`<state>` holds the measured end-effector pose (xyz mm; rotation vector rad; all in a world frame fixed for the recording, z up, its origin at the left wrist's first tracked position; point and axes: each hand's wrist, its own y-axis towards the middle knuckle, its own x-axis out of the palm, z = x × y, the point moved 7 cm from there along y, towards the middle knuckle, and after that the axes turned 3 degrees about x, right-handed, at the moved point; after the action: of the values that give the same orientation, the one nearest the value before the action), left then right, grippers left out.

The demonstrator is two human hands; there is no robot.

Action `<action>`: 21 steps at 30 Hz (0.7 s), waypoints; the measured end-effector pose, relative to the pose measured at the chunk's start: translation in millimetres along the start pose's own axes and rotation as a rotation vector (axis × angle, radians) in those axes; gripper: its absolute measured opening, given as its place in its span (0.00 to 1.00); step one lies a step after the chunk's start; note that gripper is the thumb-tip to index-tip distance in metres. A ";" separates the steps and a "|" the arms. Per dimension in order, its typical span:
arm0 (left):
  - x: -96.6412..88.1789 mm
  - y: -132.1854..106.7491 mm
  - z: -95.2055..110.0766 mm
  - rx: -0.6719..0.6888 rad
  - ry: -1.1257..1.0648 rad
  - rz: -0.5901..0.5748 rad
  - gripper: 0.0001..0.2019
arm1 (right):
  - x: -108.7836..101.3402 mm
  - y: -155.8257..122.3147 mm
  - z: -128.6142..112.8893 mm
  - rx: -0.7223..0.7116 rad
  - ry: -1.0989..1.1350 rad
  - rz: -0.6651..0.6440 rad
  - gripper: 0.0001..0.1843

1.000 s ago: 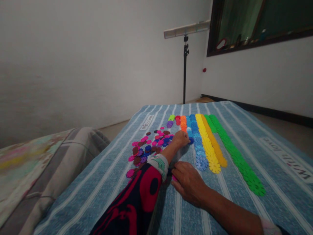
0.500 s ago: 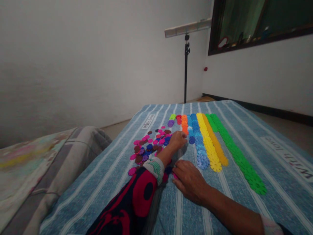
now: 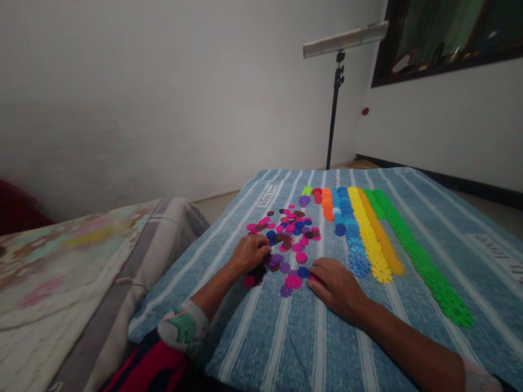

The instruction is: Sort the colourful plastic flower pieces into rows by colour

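Note:
A loose heap of small flower-shaped plastic discs [image 3: 288, 239], pink, purple, brown and dark blue, lies on a blue striped mattress cover [image 3: 318, 337]. My left hand [image 3: 249, 253] rests at the heap's near-left edge with fingers curled over some discs. My right hand [image 3: 337, 286] lies palm down at the heap's near-right edge, fingertips touching a pink disc [image 3: 293, 281]. To the right run sorted rows of discs: orange [image 3: 327, 204], blue [image 3: 351, 237], yellow [image 3: 370, 237], amber [image 3: 384, 239] and green [image 3: 420, 261].
A folded patterned quilt [image 3: 81, 283] lies to the left of the mattress. A black stand [image 3: 333, 109] with a light bar on top stands by the far wall. A dark framed window [image 3: 449, 38] sits at the upper right.
My left hand has pulled back from the blue row to the near-left side of the loose heap. The view has swung left. My right hand has stayed in place.

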<state>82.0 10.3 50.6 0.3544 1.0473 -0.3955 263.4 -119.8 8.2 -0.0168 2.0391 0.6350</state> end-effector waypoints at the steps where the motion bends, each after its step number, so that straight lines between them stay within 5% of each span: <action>1: -3.7 -5.2 -8.0 -0.025 -0.016 0.014 0.09 | -0.1 1.3 1.3 0.020 0.007 0.001 0.07; 9: -7.7 -13.3 -32.2 -0.074 -0.111 0.053 0.07 | 7.3 10.7 0.4 0.105 -0.209 -0.015 0.06; 21: 7.0 -22.9 -3.5 0.049 -0.073 -0.230 0.04 | 7.2 14.9 -2.3 0.157 -0.230 -0.042 0.06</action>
<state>71.5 -9.1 40.7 0.2611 1.0108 -0.6367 253.8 -106.2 9.7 0.1009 1.8554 0.4280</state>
